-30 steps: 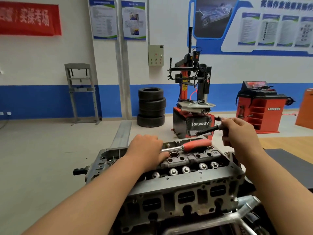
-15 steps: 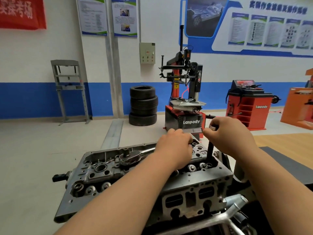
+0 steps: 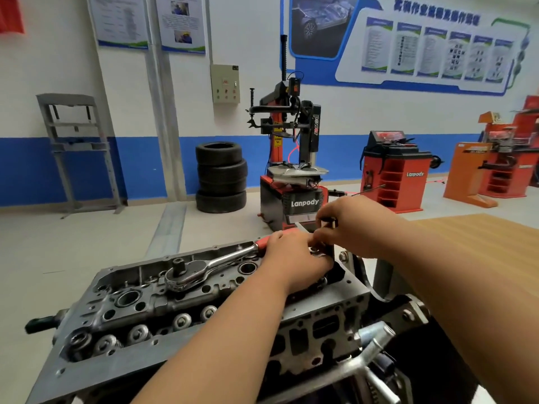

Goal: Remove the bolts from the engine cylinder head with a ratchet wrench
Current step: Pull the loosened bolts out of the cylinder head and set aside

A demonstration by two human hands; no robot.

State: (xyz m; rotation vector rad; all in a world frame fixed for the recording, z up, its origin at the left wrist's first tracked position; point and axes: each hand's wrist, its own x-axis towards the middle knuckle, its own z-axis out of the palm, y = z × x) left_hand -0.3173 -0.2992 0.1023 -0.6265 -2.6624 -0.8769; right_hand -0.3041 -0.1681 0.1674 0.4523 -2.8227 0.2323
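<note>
The floor [image 3: 87,243] is pale and smooth, with a grey metal strip [image 3: 167,228] let into it and a wood-coloured patch [image 3: 481,231] at the right. The back wall is white above a blue band and carries posters [image 3: 180,23], a display board [image 3: 431,45] and a small control box [image 3: 225,83]. Along it stand a grey press frame [image 3: 77,147], a stack of tyres [image 3: 221,176], a red and black tyre changer [image 3: 291,170], a red wheel balancer [image 3: 393,170] and orange machines [image 3: 478,170].

The cylinder head [image 3: 131,365] sits close in front, open side up. Its near trough holds a row of valve springs [image 3: 181,320]. The ratchet wrench [image 3: 204,268] lies across the top of the head, drive end to the left, chrome shank running right to a red grip.

The left hand [image 3: 291,258] lies over that red grip with fingers bent; whether it grasps the grip I cannot tell. The right hand [image 3: 355,225], just beside it at the head's far right end, is curled round a dark rod [image 3: 329,222] standing upright; whether that rod is a bolt I cannot tell.
</note>
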